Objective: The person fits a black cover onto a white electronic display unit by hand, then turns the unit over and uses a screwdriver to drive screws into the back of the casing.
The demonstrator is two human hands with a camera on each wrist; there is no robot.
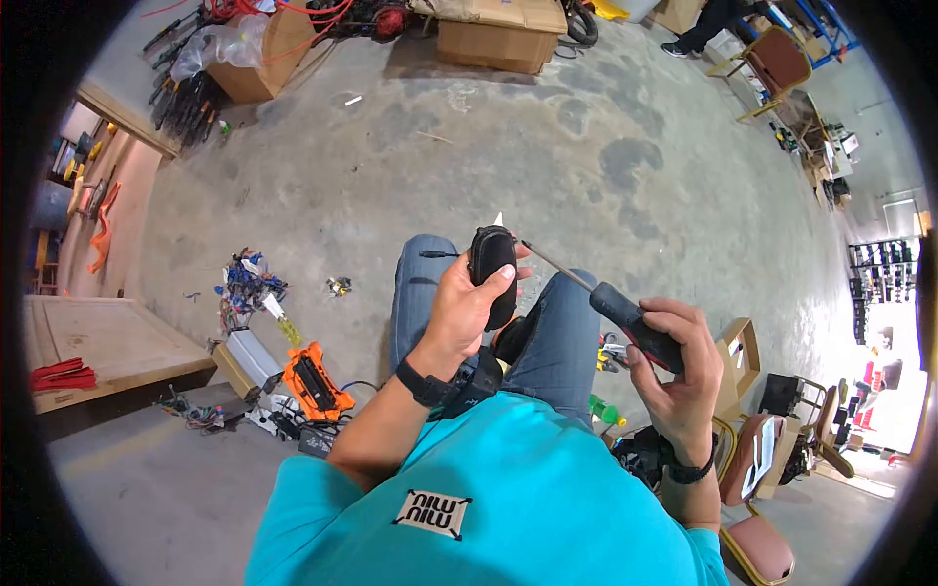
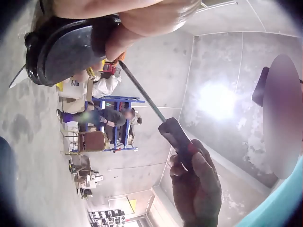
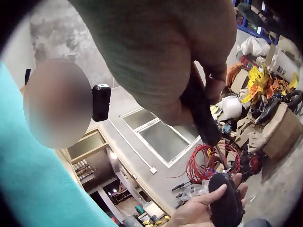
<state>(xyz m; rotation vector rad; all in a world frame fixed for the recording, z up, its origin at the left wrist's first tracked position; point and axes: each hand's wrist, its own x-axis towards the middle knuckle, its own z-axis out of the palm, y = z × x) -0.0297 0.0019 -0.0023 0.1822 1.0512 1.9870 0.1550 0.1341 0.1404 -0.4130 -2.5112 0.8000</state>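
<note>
My left hand (image 1: 457, 317) grips a black oval-shaped device (image 1: 495, 269), its thumb lying over the near face. A small white pointed piece (image 1: 499, 219) sticks out at the device's top end, and a short black cable end (image 1: 437, 254) shows beside it. My right hand (image 1: 681, 376) holds a screwdriver by its black and red handle (image 1: 618, 308). The metal shaft (image 1: 562, 267) points up and left, with its tip close to the left fingertips. In the left wrist view, the screwdriver (image 2: 147, 97) tip overlaps the fingers beside the device (image 2: 71, 52).
On the floor at left lie an orange tool case (image 1: 318, 381), a tangle of wires (image 1: 249, 283) and a silver box (image 1: 252, 359). A low wooden bench (image 1: 127, 337) stands further left. Chairs (image 1: 757, 552) are at right; a cardboard box (image 1: 493, 49) sits ahead. Another person (image 2: 109, 116) stands by blue shelving.
</note>
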